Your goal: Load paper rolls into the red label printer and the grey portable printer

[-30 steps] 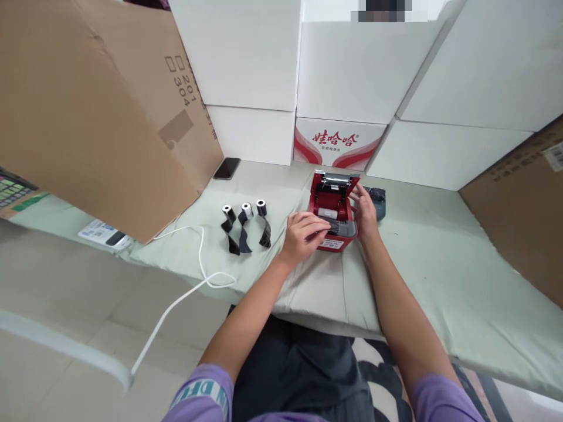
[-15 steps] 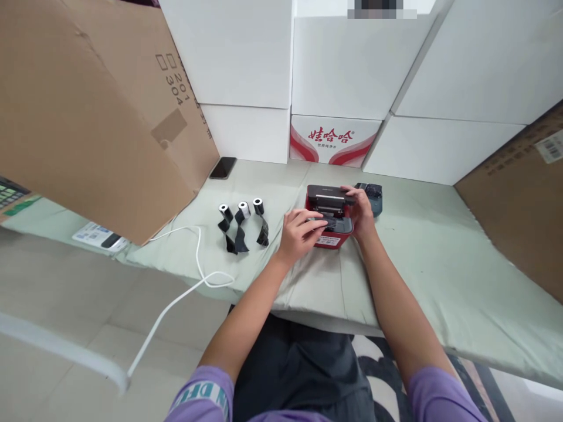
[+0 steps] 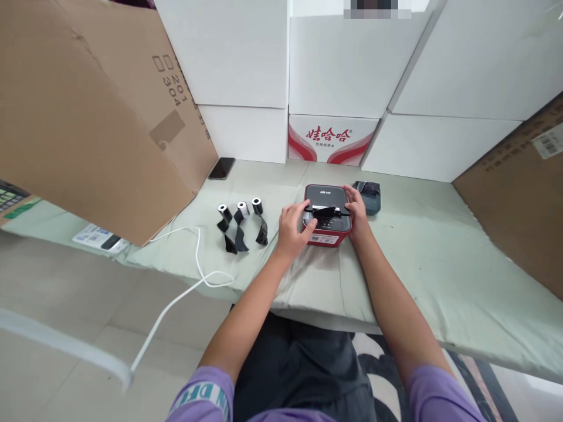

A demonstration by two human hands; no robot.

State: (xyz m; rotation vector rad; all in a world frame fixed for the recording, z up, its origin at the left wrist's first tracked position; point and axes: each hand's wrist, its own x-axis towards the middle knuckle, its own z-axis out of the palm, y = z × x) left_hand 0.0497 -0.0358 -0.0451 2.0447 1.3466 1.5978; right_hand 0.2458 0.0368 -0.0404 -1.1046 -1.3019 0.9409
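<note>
A small red-and-black label printer (image 3: 331,196) stands on the green cloth in front of me with its lid down. From the slot across its top pokes a black paper strip (image 3: 324,213). My left hand (image 3: 292,230) grips the printer's left side, its thumb at the front edge of the top. On the opposite side my right hand (image 3: 358,212) wraps its fingers along the lid edge and side wall. Just behind that hand sits a dark grey-blue device (image 3: 372,202) with crinkled black material on top.
Three small paper rolls (image 3: 241,210) with dark unrolled tails lie left of the printer. A phone (image 3: 221,169) rests farther back. A white cable (image 3: 200,258) loops over the table edge. Cardboard boxes (image 3: 101,117) flank both sides, and white boxes (image 3: 343,64) line the back.
The printer's lid, raised before, has swung down shut. A black strip now shows at its slot. My left hand has drawn back from the opening to the left side.
</note>
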